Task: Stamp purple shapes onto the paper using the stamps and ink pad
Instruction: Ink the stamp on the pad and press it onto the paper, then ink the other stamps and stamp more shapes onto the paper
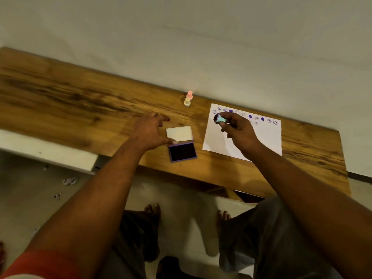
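The right hand point(238, 130) is pinching a teal stamp point(219, 119) above the paper point(263, 139), its inked face tilting leftward. The left hand point(151, 130) is resting open on the counter point(80, 105), its thumb touching the open ink pad point(182, 152) just to its right.

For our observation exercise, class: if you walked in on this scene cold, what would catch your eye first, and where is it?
The right hand stands out first, holding a mint-green stamp with its inked face tipped up, above the white paper, whose far edge already carries a row of purple prints. Next comes the open ink pad near the table's front edge, with the left hand spread beside it.
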`<state>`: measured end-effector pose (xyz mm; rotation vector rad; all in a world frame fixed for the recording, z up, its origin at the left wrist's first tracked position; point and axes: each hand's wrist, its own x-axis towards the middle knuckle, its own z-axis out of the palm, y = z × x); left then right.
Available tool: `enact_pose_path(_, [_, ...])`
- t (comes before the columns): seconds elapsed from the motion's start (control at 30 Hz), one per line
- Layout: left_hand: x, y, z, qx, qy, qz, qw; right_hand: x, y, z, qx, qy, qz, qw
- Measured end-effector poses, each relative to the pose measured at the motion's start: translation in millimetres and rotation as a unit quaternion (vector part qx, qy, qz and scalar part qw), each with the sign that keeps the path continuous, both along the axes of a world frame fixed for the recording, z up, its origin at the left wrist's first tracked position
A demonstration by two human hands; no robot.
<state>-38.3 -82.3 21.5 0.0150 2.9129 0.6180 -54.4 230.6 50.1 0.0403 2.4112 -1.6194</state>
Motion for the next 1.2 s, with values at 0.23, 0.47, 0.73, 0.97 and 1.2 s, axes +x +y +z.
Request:
enact_pose_path(0.23, [12, -33, -23, 0.020, -0.062, -0.046, 0.997, 7, -69, -3, -0.029, 0.014, 0.082, 0.996])
enact_pose_path(0.47, [12, -44, -38, 0.083, -0.059, -0.031, 0.994, 11, -111, -26, 0.112, 0.049, 0.129, 0.984])
enact_pose_path(0.73, [9, -46, -40, 0.102, -0.072, -0.014, 0.992, 13, -141, -40, 0.317, 0.200, 0.266, 0.888])
enact_pose_path(0.97, [7, -45, -42, 0.096, -0.074, -0.007, 0.993, 12, -160, -31, 0.404, 0.294, 0.330, 0.801])
enact_pose_path(1.2, [5, -44, -42, 0.086, -0.082, 0.001, 0.993, 10, -171, -27, 0.478, 0.351, 0.382, 0.709])
